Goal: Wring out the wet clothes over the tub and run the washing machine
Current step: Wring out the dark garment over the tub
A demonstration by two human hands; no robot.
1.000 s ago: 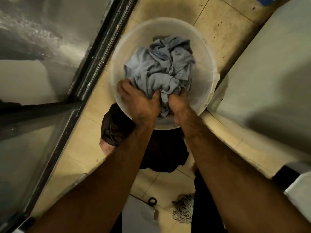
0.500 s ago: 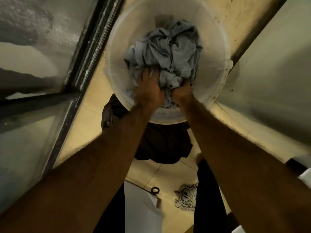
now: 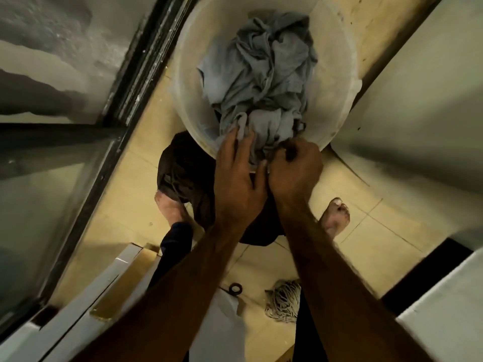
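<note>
Wet clothes [image 3: 261, 71] in unmarked tub [image 3: 337, 82], both hands gripping

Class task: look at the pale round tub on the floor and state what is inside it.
Inside the tub lies a crumpled heap of grey-blue clothes. Both hands work its near edge. The heap covers the tub's bottom, so any water there cannot be seen.

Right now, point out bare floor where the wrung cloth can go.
Free: tiles right of the right foot; a strip left of the tub by the door frame. Crowded: the dark cloth under the tub, mop near your legs.
</note>
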